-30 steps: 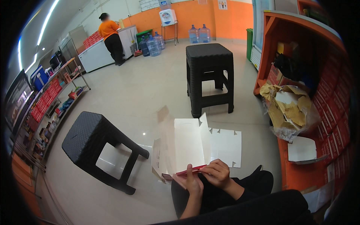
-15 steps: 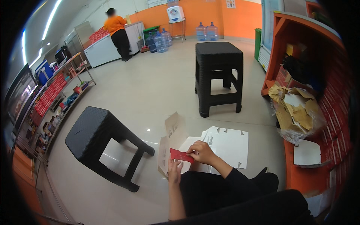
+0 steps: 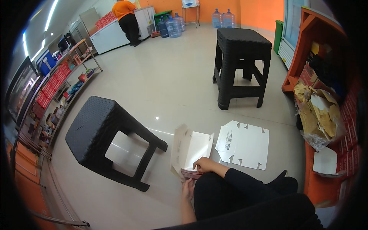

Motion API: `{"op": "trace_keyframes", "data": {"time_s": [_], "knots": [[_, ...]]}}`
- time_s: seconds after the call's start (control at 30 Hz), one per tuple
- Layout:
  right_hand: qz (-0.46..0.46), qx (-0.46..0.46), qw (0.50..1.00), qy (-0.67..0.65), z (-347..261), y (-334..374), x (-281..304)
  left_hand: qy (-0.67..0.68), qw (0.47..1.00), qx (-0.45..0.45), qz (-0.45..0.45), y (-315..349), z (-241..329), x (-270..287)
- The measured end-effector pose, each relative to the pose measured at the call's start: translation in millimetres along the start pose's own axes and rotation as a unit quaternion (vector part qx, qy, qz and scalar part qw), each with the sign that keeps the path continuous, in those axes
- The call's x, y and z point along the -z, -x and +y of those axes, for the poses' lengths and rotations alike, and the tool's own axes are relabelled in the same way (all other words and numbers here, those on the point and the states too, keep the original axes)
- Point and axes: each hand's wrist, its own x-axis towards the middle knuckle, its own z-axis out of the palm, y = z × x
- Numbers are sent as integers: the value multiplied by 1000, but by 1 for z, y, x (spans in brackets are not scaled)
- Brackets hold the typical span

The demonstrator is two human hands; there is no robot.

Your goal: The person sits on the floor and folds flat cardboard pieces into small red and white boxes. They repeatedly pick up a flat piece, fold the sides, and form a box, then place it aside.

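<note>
A partly folded carton box (image 3: 198, 147), white inside with a red near wall, stands before my lap with its side flaps raised. My right hand (image 3: 207, 165) is closed at the near edge of the box, its fingers bent over the inside of the red wall. From below, my left hand (image 3: 188, 189) holds the outer side of that same wall near its left corner; its fingertips are partly hidden. Just right of the box, a flat white die-cut carton sheet (image 3: 249, 147) with notched edges and printing lies on the floor.
A black woven-pattern stool (image 3: 92, 126) stands at left, another black stool (image 3: 243, 38) ahead. At right is an orange shelf (image 3: 293, 82) with crumpled brown paper (image 3: 316, 115) and stacked red cartons. A person in orange (image 3: 124, 13) stands by a white chest freezer (image 3: 111, 40) at the back.
The red panel, tilted up and facing me before, is now folded upright as the box's near wall. Both hands have moved lower and nearer my lap. The view has shifted down and left.
</note>
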Motion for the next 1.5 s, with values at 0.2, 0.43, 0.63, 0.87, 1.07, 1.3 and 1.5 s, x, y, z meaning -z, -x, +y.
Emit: {"op": "trace_keyframes", "data": {"time_s": [0.2, 0.43, 0.63, 0.87, 1.07, 1.3, 1.5], "knots": [[-125, -6, 992, -28, 33, -8, -17, 53, 992, -88, -69, -10, -7, -25], [-271, -188, 930, -163, 6, -37, -25, -48, 988, -127, 78, -18, -14, -26], [-205, -228, 932, -195, 0, -19, -1, -94, 978, -174, 66, -44, -36, 8], [339, -83, 919, -187, 56, 103, 57, -212, 968, -70, 115, -31, -24, 3], [9, -374, 887, 270, 113, 279, 111, -445, 893, -65, 22, 43, 33, -63], [-61, -352, 889, 285, 155, 292, 97, -796, 555, -187, -155, -5, 70, -91], [76, -393, 892, 209, 138, 289, 91, -944, 281, -146, -94, -22, 58, -74]]}}
